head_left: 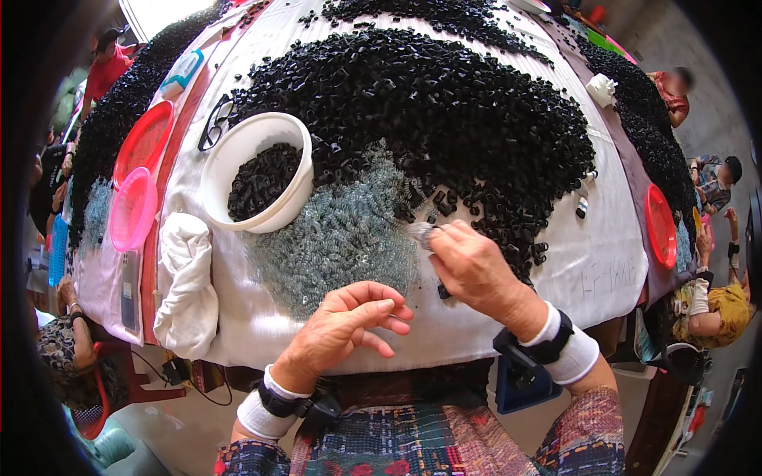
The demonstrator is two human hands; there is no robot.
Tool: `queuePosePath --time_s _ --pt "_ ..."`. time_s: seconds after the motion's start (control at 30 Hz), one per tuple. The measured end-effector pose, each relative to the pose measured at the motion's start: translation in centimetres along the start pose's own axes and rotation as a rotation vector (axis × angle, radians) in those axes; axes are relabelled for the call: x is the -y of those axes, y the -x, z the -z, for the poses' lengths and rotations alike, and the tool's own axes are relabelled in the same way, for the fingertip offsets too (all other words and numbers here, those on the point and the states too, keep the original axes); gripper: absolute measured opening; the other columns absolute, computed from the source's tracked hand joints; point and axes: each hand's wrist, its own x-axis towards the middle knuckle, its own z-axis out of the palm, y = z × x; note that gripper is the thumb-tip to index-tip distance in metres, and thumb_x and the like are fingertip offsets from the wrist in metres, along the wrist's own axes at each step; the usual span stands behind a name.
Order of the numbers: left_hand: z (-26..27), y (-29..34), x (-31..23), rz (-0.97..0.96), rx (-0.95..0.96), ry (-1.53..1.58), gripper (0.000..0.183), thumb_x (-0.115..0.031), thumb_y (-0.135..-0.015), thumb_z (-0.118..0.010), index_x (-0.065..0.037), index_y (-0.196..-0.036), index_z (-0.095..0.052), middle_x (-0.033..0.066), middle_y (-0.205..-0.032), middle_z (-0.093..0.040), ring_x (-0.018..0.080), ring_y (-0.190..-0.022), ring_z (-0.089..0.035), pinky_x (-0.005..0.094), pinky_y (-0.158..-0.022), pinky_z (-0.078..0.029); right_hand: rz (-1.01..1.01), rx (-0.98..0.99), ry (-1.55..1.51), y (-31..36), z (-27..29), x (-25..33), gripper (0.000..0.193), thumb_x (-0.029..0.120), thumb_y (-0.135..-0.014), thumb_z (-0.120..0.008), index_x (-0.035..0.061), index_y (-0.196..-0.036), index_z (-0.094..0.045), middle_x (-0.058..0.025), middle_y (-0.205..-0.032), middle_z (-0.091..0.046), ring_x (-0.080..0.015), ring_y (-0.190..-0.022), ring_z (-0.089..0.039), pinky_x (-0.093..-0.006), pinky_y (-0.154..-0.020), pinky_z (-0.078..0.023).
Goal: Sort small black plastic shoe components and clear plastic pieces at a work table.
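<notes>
My right hand (476, 266) is closed in a pinch on a small silvery piece (421, 233). It may be a spring, but its shape is partly hidden by the fingers. Just left of that piece spreads a pile of small metal springs (333, 242). My left hand (345, 325) hovers at the near edge of the springs, fingers loosely curved and apart, with nothing visible in it. Beyond both hands lies a large heap of small black plastic parts (444, 103), some scattered close to my right fingers. A white bowl (274, 218) holds more black parts.
Left of the bowl are eyeglasses (214, 123), a rolled white cloth (186, 285), a pink basket (133, 208), a red basket (143, 143) and a phone (129, 289). A small bottle (582, 208) stands at right. Other people sit along neighbouring tables on both sides.
</notes>
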Motion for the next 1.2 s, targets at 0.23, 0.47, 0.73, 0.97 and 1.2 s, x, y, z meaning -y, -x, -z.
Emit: queuePosePath --time_s 0.23,0.47,0.73,0.97,1.2 --pt "-0.1 -0.2 -0.1 -0.028 0.006 0.018 0.022 -0.016 -0.094 -0.055 0.002 -0.108 -0.056 0.0155 -0.101 -0.063 0.0215 -0.090 -0.065 0.0308 -0.062 -0.059 -0.126 0.027 0.065 -0.8 -2.4 0.9 0.041 0.001 -0.074 -0.061 -0.0007 -0.114 -0.051 -0.0139 -0.090 -0.057 -0.0300 -0.086 -0.057 -0.0379 -0.074 -0.049" --pt "0.2 -0.2 0.0 -0.019 0.018 0.033 0.023 -0.017 -0.094 -0.056 0.001 -0.109 -0.056 0.0131 -0.102 -0.063 0.0179 -0.090 -0.065 0.0278 -0.063 -0.058 -0.120 0.037 0.013 0.4 -1.6 0.3 0.038 0.000 -0.072 -0.059 -0.0004 -0.109 -0.052 -0.0138 -0.085 -0.056 -0.0309 -0.083 -0.057 -0.0399 -0.069 -0.046" --pt "-0.8 -1.0 0.1 -0.109 -0.076 0.055 0.023 -0.012 -0.092 -0.059 0.000 -0.111 -0.055 0.0139 -0.108 -0.062 0.0200 -0.094 -0.064 0.0293 -0.068 -0.058 -0.311 -0.040 -0.528 0.5 1.1 2.8 0.035 -0.004 -0.076 -0.065 0.0031 -0.109 -0.058 -0.0102 -0.084 -0.065 -0.0198 -0.075 -0.067 -0.0304 -0.065 -0.053" --pt "-1.7 -1.3 0.3 -0.275 -0.121 -0.100 0.021 -0.013 -0.087 -0.068 0.001 -0.101 -0.060 0.0089 -0.090 -0.067 0.0149 -0.081 -0.066 0.0247 -0.064 -0.055 -0.203 -0.091 -0.521 0.8 1.1 4.3 0.035 0.000 -0.076 -0.070 0.0029 -0.109 -0.059 -0.0113 -0.084 -0.067 -0.0191 -0.074 -0.069 -0.0288 -0.066 -0.055" --pt "-1.7 -1.0 0.5 -0.278 -0.191 -0.231 0.019 -0.013 -0.087 -0.068 0.002 -0.096 -0.062 0.0082 -0.083 -0.067 0.0135 -0.073 -0.066 0.0240 -0.060 -0.054 -0.352 -0.022 -0.680 0.9 1.0 4.8 0.020 0.002 -0.080 -0.065 0.0001 -0.099 -0.062 -0.0115 -0.080 -0.066 -0.0189 -0.068 -0.066 -0.0282 -0.062 -0.052"
